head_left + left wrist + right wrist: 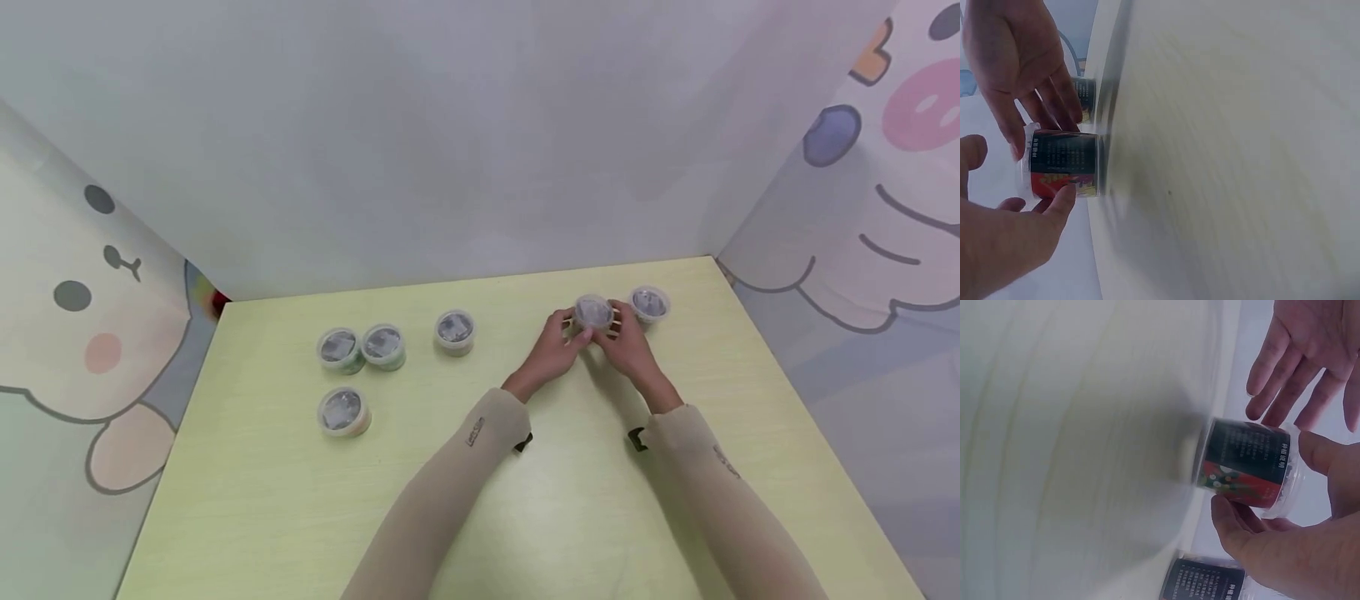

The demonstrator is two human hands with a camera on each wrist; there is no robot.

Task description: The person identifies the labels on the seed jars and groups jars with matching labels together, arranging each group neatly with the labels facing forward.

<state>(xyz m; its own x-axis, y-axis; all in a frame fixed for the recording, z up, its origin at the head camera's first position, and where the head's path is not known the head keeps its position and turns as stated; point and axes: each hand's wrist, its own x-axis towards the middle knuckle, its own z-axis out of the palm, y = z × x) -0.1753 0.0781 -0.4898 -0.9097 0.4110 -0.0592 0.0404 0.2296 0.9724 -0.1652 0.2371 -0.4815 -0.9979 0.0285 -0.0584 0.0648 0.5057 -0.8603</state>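
A small clear plastic jar [593, 312] with a lid sits between both hands near the far right of the table. Its dark green and red printed label shows in the left wrist view, with the jar [1063, 159] upright relative to the tabletop. My right hand [628, 346] holds it between thumb and fingers, seen closely in the right wrist view. My left hand [551, 350] is at the jar's left side, its fingers extended and spread, thumb away from it. Whether the jar's base touches the table cannot be told. A second jar [649, 305] stands just right of my right hand.
On the left of the pale yellow table [555, 517] stand more lidded jars: two side by side, including one jar [383, 346], and one nearer jar [344, 412]. Another jar [454, 332] is by itself toward the middle. A white curtain [450, 150] hangs behind.
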